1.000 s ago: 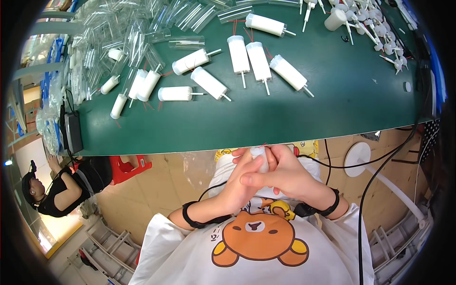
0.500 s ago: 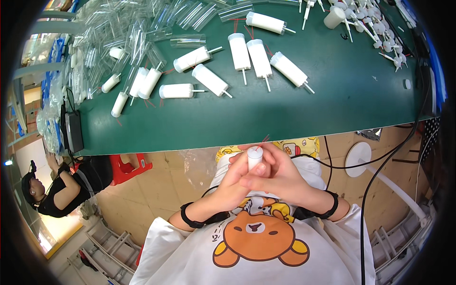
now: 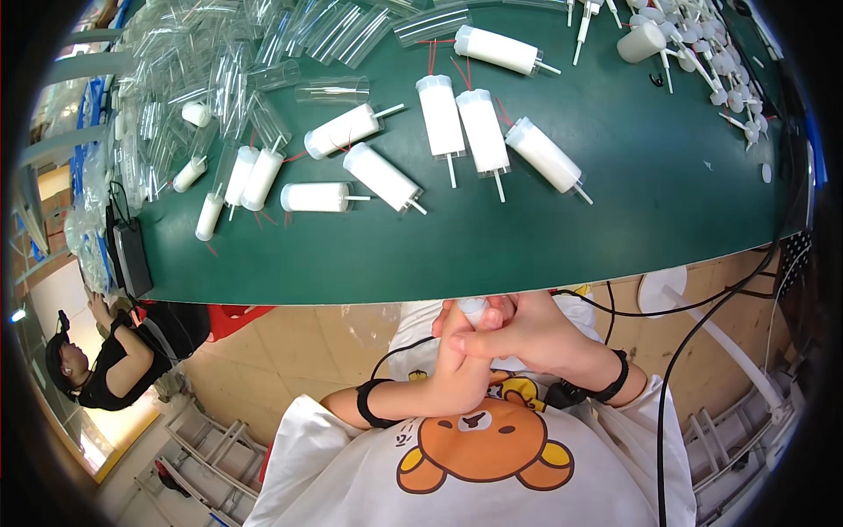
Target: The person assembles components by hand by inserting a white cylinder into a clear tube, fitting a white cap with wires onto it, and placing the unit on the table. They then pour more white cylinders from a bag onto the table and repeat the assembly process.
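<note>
My left hand [image 3: 457, 356] and my right hand [image 3: 531, 329] are closed together just below the table's front edge, over my lap. Between them is a white cylinder [image 3: 472, 306], upright, of which only the pale round end shows. Fingers hide its body. My right thumb lies across toward the left hand. Similar white cylinders in clear tubes, with thin white stems and red wires, lie on the table, among them one at the middle [image 3: 483, 132], one to its right [image 3: 544, 155] and one to its left [image 3: 384, 177].
A heap of clear plastic tubes [image 3: 237, 79] covers the far left of the green table [image 3: 369, 263]. White round-headed stemmed parts [image 3: 702, 53] are piled at the far right. A black cable [image 3: 702, 325] runs down the right. A person [image 3: 123, 360] sits at the left.
The view has shifted slightly, and the hands now sit tight under the table edge. My left hand has turned and wraps more of the cylinder, hiding its body and red wires.
</note>
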### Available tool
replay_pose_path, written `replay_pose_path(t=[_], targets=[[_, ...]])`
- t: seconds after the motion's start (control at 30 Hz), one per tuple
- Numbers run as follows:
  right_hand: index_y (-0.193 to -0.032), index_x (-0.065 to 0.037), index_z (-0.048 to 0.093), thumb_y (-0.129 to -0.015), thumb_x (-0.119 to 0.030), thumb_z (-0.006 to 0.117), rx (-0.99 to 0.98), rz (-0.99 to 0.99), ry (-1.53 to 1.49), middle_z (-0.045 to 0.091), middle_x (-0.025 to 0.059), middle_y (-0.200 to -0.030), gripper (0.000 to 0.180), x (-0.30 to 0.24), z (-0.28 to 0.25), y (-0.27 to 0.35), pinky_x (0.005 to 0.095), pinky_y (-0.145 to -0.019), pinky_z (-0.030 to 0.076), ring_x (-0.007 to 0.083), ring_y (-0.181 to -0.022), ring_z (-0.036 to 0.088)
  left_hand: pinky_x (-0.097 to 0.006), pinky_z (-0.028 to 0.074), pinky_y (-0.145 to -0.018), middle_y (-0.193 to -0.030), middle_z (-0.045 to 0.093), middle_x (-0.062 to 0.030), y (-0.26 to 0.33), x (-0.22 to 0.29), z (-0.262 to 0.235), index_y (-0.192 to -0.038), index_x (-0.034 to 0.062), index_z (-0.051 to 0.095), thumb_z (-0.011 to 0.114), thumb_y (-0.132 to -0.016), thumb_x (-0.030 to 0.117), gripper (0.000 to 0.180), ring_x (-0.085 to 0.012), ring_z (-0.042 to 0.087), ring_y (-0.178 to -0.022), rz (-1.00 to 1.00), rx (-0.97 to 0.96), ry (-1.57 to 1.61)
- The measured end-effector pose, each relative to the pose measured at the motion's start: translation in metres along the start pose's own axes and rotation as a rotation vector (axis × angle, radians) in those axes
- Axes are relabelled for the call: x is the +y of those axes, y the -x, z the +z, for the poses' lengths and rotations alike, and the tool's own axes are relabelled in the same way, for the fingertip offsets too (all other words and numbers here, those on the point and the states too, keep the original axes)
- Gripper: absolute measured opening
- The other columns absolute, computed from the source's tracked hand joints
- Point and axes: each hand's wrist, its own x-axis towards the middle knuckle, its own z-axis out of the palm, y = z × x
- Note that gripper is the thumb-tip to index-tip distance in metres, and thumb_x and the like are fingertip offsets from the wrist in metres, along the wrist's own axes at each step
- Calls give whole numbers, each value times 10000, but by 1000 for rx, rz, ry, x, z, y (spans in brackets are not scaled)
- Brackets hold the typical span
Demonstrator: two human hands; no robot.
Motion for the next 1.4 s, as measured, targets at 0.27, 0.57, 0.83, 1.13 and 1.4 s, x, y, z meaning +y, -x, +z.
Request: replay_pose_path(t=[0.27, 0.57, 0.83, 1.13, 1.4], targets=[[-1072, 27, 493, -689, 47, 653, 39, 108, -59, 593, 133, -953, 416, 2, 1, 0, 274, -696, 507, 202, -934, 595, -211, 335, -551, -760, 404, -4, -1, 17, -2, -824, 53, 420, 435, -947, 198, 191, -82, 379, -643, -28, 10, 25], [-1127, -1, 472, -731, -25, 691, 39, -115, 96, 543, 133, -1139, 454, 17, 11, 0, 265, -765, 488, 166, -1011, 558, -241, 367, -643, -839, 423, -20, -2, 25, -35, -931, 51, 438, 425, -944, 269, 218, -95, 423, -761, -200, -237, -122], [-1312, -3, 359, -774, -194, 703, -31, -325, 773, 490, 142, -1242, 666, -4, 10, 36, 324, -925, 405, 240, -1128, 495, -300, 414, -754, -931, 462, -75, 11, 37, -49, -1142, 42, 370, 338, -953, 222, 263, -134, 473, -803, -261, -403, 35], [-1349, 9, 315, -783, -215, 686, -18, -511, 1017, 468, 184, -1219, 712, -3, 20, 46, 355, -914, 409, 310, -1095, 492, -252, 414, -740, -958, 494, -61, 18, 42, -40, -1183, 31, 346, 441, -931, 80, 273, -98, 491, -818, -238, -391, -88], [-1257, 8, 393, -777, -178, 694, 55, -525, 994, 515, 154, -1118, 597, -1, 22, 41, 347, -867, 436, 284, -1015, 537, -231, 406, -672, -904, 459, -23, 12, 34, -54, -1206, 29, 348, 352, -974, 195, 285, -80, 452, -740, -268, -417, -66]])
